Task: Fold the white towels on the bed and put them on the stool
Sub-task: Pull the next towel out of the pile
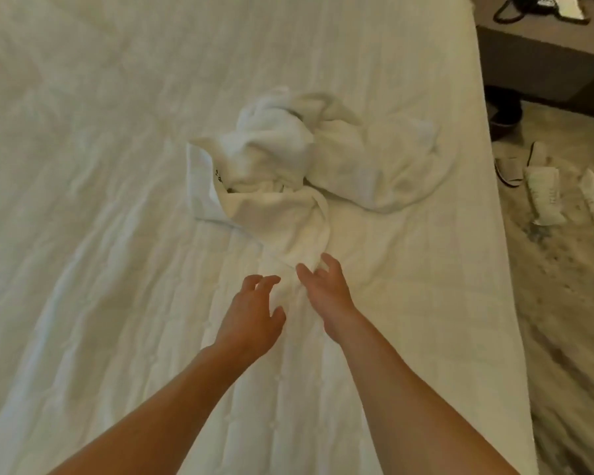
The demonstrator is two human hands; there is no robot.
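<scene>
We see mottled beige carpet [563, 269] to the right, with slippers [510, 168] and wrapped packets [544, 197] lying on it. A dark nightstand [542, 60] stands beyond, corded telephone [542, 5] on top.

L hand [252, 311] splayed, R hand [326, 289] – fingers loose

The crumpled white terry towels [288, 159] lie on a cream-white quilted bed cover [83, 200] stitched in faint straight lines. One towel carries a small black printed mark [218, 176]. The floor [563, 286] is mottled beige and brown. A dark brown wooden nightstand [542, 63] bears a black coiled cord [508, 10].
</scene>
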